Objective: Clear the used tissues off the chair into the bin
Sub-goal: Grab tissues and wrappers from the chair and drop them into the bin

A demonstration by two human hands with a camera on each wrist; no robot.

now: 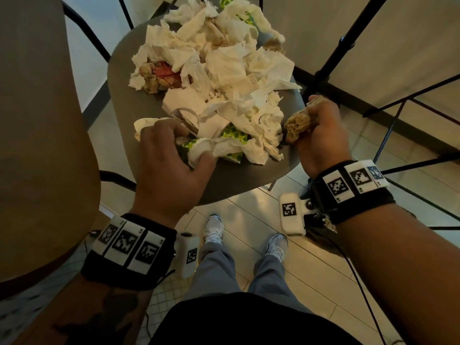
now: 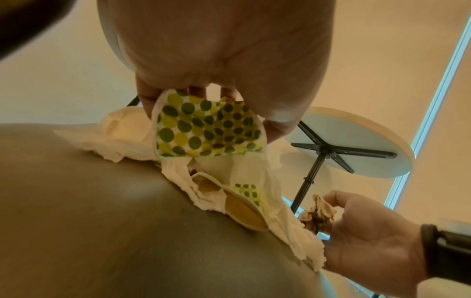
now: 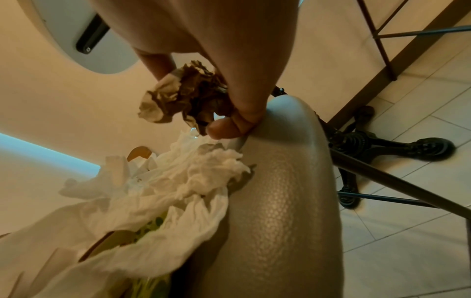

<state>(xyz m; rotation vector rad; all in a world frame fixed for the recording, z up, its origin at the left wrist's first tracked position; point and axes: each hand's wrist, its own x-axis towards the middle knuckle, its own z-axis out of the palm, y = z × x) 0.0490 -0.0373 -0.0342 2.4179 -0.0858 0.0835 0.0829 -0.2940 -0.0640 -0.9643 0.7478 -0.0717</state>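
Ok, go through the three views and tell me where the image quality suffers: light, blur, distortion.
Head view: dim and warm, edges bowed by the wide lens, tissues sharp. Left wrist view: strong orange cast, left hand looms soft, spotted cup clear. Right wrist view: near tissue blurred, glare sheen on the chair seat.

I see pale floor tiles [image 1: 251, 207] below me, white sneakers [image 1: 213, 229] and grey trousers [image 1: 216, 267]. A round desk [image 2: 356, 141] on a black pedestal stands nearby. Beside it, a dark ornate cast base [image 3: 362, 141], possibly another desk's foot.
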